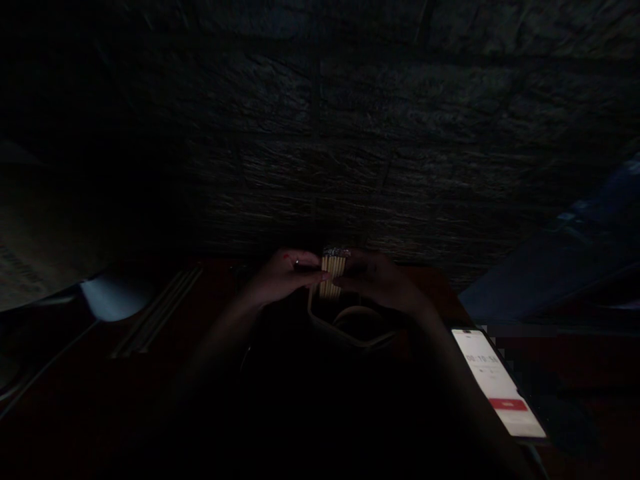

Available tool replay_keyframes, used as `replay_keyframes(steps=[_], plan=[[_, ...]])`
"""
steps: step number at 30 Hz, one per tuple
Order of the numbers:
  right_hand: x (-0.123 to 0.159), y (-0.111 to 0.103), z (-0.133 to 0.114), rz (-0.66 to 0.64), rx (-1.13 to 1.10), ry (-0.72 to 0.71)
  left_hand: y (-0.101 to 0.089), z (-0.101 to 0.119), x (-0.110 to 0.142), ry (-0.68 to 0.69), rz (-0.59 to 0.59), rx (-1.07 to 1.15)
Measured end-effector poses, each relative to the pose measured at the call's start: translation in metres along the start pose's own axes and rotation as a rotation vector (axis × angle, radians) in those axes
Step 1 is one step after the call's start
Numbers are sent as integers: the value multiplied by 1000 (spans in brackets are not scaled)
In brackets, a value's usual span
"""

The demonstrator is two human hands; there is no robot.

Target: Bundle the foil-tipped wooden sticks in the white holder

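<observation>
Side by side in a flat row, a bundle of thin pale wooden sticks (332, 275) stands upright in front of me, with something shiny across its top end. My left hand (287, 272) grips its left side, thumb pressed on the front of the sticks. On the right side, my right hand (381, 280) closes around it, its fingers mostly in shadow. Just below the hands is a dark container with a pale rim (333, 329). A curved, round-edged thing (357, 309) shows inside that rim, too dark to name.
Several long thin rods (159, 312) lie on the dark reddish table (200, 293) to the left, near a pale rounded object (116, 297). A lit phone (500, 383) showing a timer lies at the right. Behind rises a rough block wall (310, 133). Bluish fabric (555, 260) hangs at the right.
</observation>
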State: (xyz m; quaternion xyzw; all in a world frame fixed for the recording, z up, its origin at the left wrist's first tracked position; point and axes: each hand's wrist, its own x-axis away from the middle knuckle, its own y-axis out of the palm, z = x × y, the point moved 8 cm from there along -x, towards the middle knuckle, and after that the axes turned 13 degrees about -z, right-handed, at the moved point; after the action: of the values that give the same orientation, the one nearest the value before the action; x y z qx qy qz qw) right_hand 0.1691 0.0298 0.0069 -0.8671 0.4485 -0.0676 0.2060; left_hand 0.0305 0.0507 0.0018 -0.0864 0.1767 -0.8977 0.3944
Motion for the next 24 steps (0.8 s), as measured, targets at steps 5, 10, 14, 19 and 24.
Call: replay_keyframes(steps=[5, 10, 14, 19, 24], plan=[[0, 1, -2, 0, -15, 22, 0, 0, -1, 1, -9, 24], [0, 2, -5, -5, -33, 9, 0, -1, -1, 31, -10, 12], [0, 0, -2, 1, -17, 5, -1, 2, -1, 49, 11, -3], [0, -2, -3, 29, 37, -16, -3, 8, 1, 83, 72, -29], [0, -1, -4, 35, 52, -32, -5, 10, 2, 91, 117, -40]])
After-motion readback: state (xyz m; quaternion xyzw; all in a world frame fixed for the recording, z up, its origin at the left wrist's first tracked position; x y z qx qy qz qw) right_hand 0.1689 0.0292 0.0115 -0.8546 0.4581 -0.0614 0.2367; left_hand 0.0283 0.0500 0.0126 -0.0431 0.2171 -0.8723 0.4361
